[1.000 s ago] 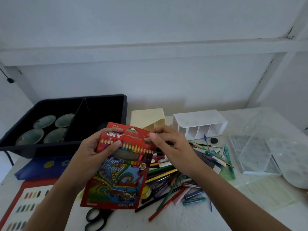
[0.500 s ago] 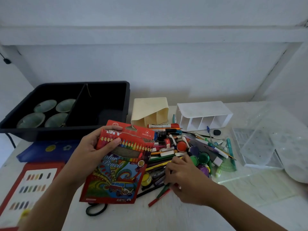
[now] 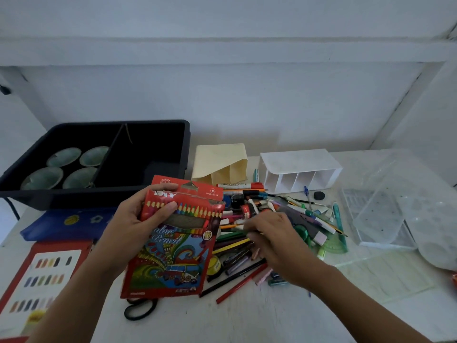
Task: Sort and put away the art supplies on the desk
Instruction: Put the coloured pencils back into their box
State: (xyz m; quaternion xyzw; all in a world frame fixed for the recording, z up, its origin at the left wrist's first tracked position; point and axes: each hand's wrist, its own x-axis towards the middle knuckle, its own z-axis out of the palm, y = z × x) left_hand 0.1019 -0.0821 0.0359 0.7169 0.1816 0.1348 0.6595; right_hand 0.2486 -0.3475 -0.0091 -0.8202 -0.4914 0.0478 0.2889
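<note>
Over the pencil pile [image 3: 232,245] at 3 o'clock from the pencil box [image 3: 173,246], the right hand [image 3: 279,243] has left the box flap, probably fishing for strays, fingers too blurry to call, while the left hand [image 3: 133,219] grips the box.

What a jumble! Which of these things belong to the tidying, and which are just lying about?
Part of the tidying:
- colour pencil box
- heap of pencils, pens and paint pots
- white organiser and cream holder, likely for sorting into

Probably just lying about:
- four green dishes in the black bin
- clear plastic box
</note>
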